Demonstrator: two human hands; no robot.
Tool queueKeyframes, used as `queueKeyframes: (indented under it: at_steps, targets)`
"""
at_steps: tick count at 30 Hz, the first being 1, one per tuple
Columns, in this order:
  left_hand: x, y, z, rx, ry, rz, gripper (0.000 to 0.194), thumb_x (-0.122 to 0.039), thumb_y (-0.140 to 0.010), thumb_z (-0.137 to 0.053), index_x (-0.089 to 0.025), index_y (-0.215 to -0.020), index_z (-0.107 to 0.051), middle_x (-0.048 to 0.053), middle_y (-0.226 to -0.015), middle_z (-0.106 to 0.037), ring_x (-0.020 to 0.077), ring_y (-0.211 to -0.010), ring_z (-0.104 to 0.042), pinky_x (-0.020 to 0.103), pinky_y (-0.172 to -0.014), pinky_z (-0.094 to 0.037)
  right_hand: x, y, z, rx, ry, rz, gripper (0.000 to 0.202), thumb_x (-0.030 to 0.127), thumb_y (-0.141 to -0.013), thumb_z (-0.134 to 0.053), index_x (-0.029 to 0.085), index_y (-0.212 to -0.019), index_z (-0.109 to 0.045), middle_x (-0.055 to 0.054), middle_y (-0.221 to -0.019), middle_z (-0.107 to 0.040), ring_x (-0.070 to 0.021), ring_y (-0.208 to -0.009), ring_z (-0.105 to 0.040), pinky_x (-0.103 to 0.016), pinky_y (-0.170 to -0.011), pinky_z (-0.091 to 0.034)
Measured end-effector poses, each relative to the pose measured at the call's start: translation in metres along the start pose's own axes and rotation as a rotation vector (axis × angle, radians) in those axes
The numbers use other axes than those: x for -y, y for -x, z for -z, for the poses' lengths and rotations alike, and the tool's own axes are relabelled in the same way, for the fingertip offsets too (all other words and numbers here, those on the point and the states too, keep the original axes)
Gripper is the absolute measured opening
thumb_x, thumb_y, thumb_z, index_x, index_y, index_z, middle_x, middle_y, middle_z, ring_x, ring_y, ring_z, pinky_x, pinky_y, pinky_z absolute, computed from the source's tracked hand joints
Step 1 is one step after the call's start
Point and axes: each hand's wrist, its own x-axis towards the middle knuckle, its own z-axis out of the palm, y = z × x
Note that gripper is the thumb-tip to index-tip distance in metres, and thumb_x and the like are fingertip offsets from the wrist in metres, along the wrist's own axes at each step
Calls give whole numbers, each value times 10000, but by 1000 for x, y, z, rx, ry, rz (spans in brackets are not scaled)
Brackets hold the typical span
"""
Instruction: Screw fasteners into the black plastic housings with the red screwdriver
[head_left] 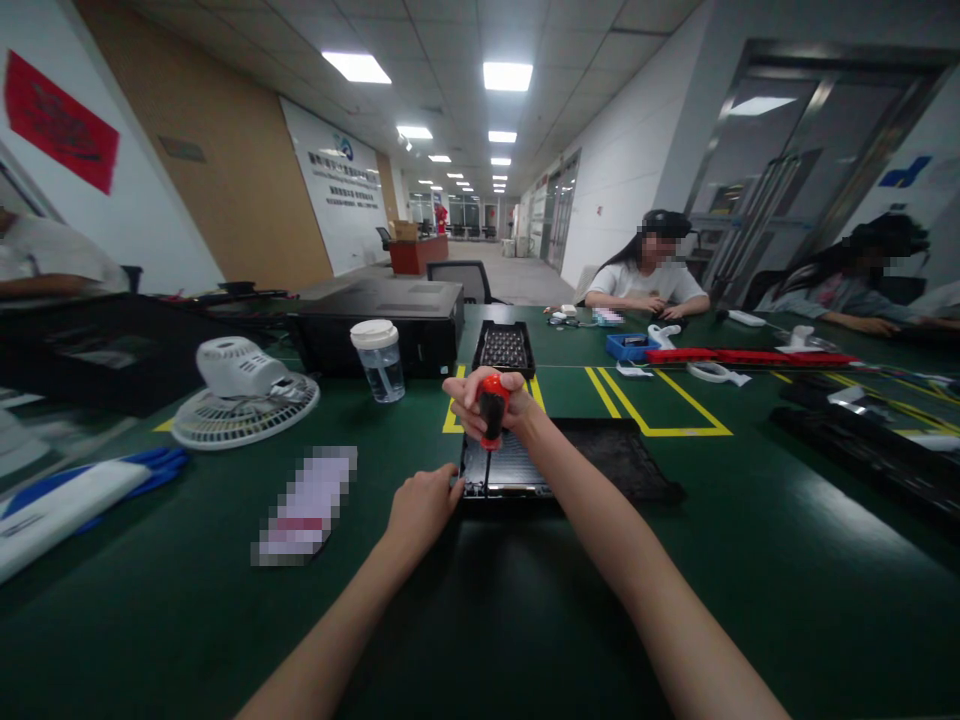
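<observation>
Far beyond fingers, long office rm w/ white tiled ceiling [450,30], rect. lights, tan wood-look wall [225,130] at L, glass dbl doors w/ metal frames [795,150] at R. Under and around fingers, glossy dark green tabletop [750,600], w/ reflections near side and yellow tape lines [686,432] ahead & R. Across table, R of fingers, seated person in white T-shirt and dark cap [649,275]. Ahead-L of fingers, big black boxy case [405,292]; farther L, white round-based fan [236,370], lying w/ grille down. Right at fingers, flat black plastic panel [615,450] w/ ribbed inner face, extending R under right forearm. Straight ahead, black rect. tray w/ gridded inside [502,348]. Ahead-L, upright clear plastic cup w/ white lid [382,370]. In right hand [517,405], fingers wrapped tight round red-and-black-handled screwdriver [492,408], shaft pointing down to panel's near-L part; tip contact unclear. Left hand [422,508] at panel's L edge, fingers curled, thumb by rim; can't tell if pinching.
</observation>
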Motion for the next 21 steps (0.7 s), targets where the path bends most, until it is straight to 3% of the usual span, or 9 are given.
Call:
queueKeyframes:
  at_steps: [7, 11, 14, 17, 21]
  targets:
    - [0, 1, 3, -13, 4, -16, 307, -401, -869, -382, -247, -1022, -598, 73, -835, -682, 207, -800, -649, 267, -658, -448, -3, -6, -9, 12, -116, -54, 401, 489, -637, -508, 100, -660, -604, -5, -648, -470, -75, -383, -448, -192, -263, -336]
    - [-1, 0, 1, -5, 2, -4, 316, -411, -870, -380, -251, -1038, -595, 72, -837, -684, 207, -814, -648, 273, -682, -450, 0, -2, -5, 52, -109, -49, 371, 487, -657, -483, 123, -678, -552, -54, -743, -564, -155, -392, -556, -249, -229, -365]
    - [-1, 0, 1, 4, 0, 2, 322, -411, -872, -379, -245, -1045, -593, 79, -855, -684, 206, -828, -645, 280, -705, -452, 2, 5, -2, 32, -82, -54, 362, 491, -683, -452, 137, -703, -526, -47, -642, -592, -214, -385, -586, -289, -229, -386]
    - [-2, 0, 1, 7, 1, 6, 322, -412, -872, -377, -245, -1044, -591, 82, -860, -684, 212, -826, -646, 288, -702, -455, 3, 9, -2, -4, -73, -42, 344, 480, -717, -414, 148, -700, -504, -1, -470, -542, -208, -315, -542, -288, -223, -376]
    - [-2, 1, 2, 15, 15, 8, 328, -415, -875, -372, -241, -1053, -585, 84, -875, -681, 205, -835, -644, 278, -706, -454, -2, 8, -5, 106, -137, -12, 310, 439, -726, -454, 141, -739, -538, 20, -417, -523, -158, -255, -473, -249, -233, -359]
